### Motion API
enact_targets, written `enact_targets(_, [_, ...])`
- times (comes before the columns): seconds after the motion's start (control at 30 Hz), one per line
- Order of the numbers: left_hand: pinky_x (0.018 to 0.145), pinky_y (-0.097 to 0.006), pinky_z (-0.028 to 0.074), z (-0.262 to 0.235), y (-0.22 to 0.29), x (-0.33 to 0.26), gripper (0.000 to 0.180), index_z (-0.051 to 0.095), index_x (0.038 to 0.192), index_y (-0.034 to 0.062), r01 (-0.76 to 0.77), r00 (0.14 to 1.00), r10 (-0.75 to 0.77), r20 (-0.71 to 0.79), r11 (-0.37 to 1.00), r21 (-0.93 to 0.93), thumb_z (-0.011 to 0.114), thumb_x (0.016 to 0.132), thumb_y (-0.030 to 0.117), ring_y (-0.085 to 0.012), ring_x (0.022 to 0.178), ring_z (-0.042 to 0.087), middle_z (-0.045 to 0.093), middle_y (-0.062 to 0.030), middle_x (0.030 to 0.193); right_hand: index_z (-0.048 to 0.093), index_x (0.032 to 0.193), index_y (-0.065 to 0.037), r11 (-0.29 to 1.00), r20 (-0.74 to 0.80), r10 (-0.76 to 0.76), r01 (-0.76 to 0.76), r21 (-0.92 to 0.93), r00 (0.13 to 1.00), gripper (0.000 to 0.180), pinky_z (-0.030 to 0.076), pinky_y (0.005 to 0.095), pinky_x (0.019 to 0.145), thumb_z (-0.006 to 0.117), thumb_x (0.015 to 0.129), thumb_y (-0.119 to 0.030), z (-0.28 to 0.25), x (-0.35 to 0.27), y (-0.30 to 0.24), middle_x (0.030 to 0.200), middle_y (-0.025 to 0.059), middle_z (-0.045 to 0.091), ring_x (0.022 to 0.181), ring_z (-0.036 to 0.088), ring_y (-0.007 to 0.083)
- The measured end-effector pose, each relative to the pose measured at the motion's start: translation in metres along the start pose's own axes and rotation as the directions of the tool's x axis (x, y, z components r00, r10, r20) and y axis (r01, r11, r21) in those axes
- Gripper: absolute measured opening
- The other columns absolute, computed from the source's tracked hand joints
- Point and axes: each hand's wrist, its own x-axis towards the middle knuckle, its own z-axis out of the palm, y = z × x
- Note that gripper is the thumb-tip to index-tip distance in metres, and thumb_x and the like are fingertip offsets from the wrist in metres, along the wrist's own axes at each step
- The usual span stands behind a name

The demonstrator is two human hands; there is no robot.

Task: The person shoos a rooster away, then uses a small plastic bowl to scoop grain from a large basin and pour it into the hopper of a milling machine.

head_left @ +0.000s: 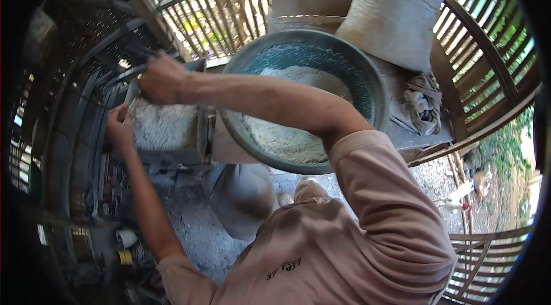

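Note:
Stretched leftward across a big green basin (379,95), my right arm ends in a fist-like right hand (163,80), slightly blurred. It is over the far edge of a hopper-like box full of whitish grain (163,127). A thin metal bar (123,75) runs up beside this hand; whether the fingers wrap it cannot be made out. At the box's left edge, my left hand (120,128) has its thumb and fingertips brought together. What they pinch, if anything, is too small to see. The basin contains pale, rice-like grain (287,138), partly covered by my right forearm.
Behind the basin leans a large whitish sack (399,12). A crumpled grey cloth or bag (423,104) lies right of it. Dark machinery frames (86,150) crowd the left side. A grey sack (241,199) stands on the floor below the basin. Slatted walls (229,9) enclose the place.

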Motion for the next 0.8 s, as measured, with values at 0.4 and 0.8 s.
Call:
enact_targets(0.4, [0.069, -0.033, 0.052, -0.002, 0.030, -0.006, 0.015, 0.072, 0.094, 0.0005, -0.032, 0.999, 0.030, -0.044, 0.998, -0.062, 0.063, 0.082, 0.002, -0.0206, 0.075, 0.066, 0.068, -0.0110, 0.089, 0.073, 0.091, -0.006, 0.988, 0.164, 0.115, -0.130, 0.083, 0.980, 0.021, 0.054, 0.0422, 0.076, 0.061, 0.081, -0.021, 0.015, -0.018, -0.008, 0.100, 0.0187, 0.069, 0.093, 0.069, 0.0315])
enact_targets(0.8, [0.065, -0.031, 0.053, 0.005, 0.028, -0.011, 0.012, 0.071, 0.091, 0.0008, -0.028, 0.989, 0.015, -0.145, 0.996, -0.090, 0.066, 0.081, 0.004, -0.0205, 0.072, 0.068, 0.069, -0.0106, 0.086, 0.073, 0.106, -0.009, 0.949, 0.083, -0.149, 0.119, 0.294, 0.985, 0.028, 0.047, 0.0398, 0.097, 0.056, 0.083, -0.004, 0.000, -0.019, 0.026, 0.108, 0.0153, 0.067, 0.111, 0.061, 0.0295])
